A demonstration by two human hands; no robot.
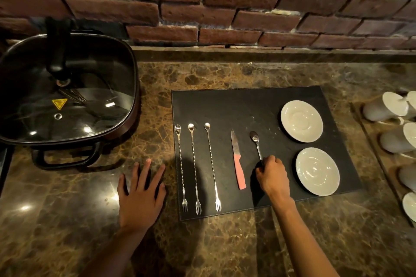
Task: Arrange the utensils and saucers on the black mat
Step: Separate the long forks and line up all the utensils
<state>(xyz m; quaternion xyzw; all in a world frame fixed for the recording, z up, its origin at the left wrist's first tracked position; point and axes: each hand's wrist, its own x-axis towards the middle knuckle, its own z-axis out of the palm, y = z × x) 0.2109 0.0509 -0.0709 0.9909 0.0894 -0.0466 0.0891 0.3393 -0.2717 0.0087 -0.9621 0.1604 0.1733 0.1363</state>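
We find our right hand pinching the teaspoon by its handle, bowl away, probably squaring it beside the knife on the black mat. Left hand flat, fingers spread, bracing on the counter. Both saucers already right.

You stood at a brown marble counter under dim warm light; red brick wall behind, a glass-lidded electric pan at left, white cups at right
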